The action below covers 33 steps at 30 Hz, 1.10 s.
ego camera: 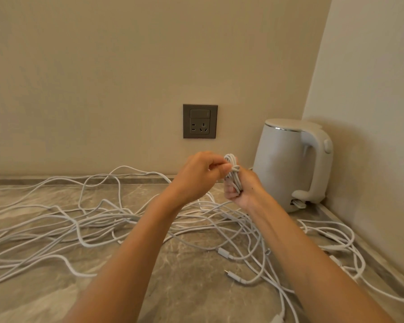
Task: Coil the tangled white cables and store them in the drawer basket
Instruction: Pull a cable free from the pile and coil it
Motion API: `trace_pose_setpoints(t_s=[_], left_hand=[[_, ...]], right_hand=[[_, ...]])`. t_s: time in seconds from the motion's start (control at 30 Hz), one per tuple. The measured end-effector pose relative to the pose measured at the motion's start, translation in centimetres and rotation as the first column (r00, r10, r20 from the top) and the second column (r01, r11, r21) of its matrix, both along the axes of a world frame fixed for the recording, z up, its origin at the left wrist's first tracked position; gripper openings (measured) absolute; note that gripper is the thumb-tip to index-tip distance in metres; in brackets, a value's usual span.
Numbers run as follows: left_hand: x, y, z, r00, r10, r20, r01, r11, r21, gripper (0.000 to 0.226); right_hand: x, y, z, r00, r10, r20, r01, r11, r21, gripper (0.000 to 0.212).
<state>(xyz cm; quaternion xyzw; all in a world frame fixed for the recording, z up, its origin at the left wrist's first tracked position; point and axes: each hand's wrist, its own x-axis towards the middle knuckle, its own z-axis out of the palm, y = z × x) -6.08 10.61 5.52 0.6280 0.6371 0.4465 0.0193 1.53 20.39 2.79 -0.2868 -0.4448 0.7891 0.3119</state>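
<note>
Your right hand is in the middle of the frame. Its fingers are curled round a small bundle of looped white cable, and the loops stick up out of your fist. Your left hand is just beside it, on the left. Its thumb and fingers pinch a bit of that same cable near the top of the bundle. Both hands are up above the grey-brown stone counter.

Under your hands, a big mess of long thin white cables lies all over the counter, from the left edge of the frame to the lower right.

A white plastic kettle with a big handle stands at the right, in the corner, near your right hand. A dark grey square wall socket sits on the beige wall above your hands.
</note>
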Motion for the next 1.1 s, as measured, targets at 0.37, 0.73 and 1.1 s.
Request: trace_pose_setpoints(t_s=[0.37,0.73,1.1], left_hand=[[0.6,0.2,0.2,0.882,0.103,0.461,-0.008,0.979,-0.202,0.02],[1.7,0.5,-0.5,0.804,0.109,0.585,-0.088,0.994,-0.065,0.019],[1.9,0.7,-0.9,0.99,0.097,-0.105,-0.096,0.995,0.02,0.023]], right_hand=[[0.1,-0.7,0.3,0.974,-0.226,0.031,0.218,0.962,0.163,0.043],[-0.4,-0.7,-0.1,0.971,-0.24,-0.005,0.238,0.959,0.154,0.048],[-0.4,-0.1,-0.8,0.988,-0.122,-0.097,0.1,0.973,-0.208,0.04]])
